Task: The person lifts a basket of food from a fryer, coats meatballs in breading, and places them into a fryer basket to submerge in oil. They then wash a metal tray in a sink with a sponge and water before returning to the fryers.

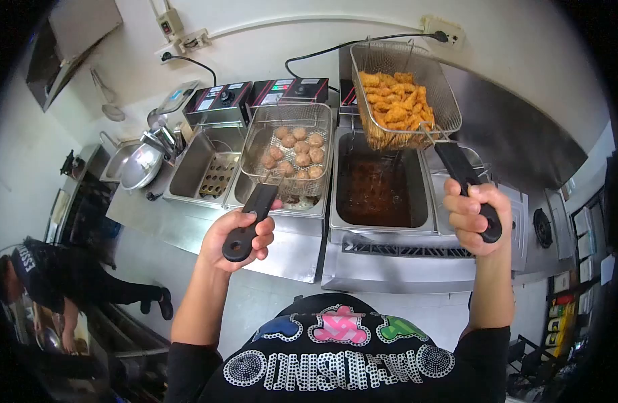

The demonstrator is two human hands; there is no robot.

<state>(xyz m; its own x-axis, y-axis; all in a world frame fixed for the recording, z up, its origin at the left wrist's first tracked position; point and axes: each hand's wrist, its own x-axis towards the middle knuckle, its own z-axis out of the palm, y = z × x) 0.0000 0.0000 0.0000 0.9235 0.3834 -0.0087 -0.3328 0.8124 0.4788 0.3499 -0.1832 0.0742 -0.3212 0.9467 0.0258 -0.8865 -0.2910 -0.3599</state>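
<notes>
My left hand point(236, 236) is wrapped round the black handle of a wire fryer basket point(254, 158). Several round brown balls point(302, 146) lie in that basket, which is over a fryer vat at the centre-left. On the right, my right hand point(477, 216) grips the black handle of a second wire basket point(440, 87), raised above and behind a vat of dark oil point(379, 191). Golden fried strips point(397, 101) fill part of this raised basket.
Left of the ball basket is a vat with a perforated plate point(220, 176). A metal bowl point(141, 166) stands further left. Control boxes point(218, 99) and black cables run along the wall. A co-worker point(73, 272) bends over at the far left.
</notes>
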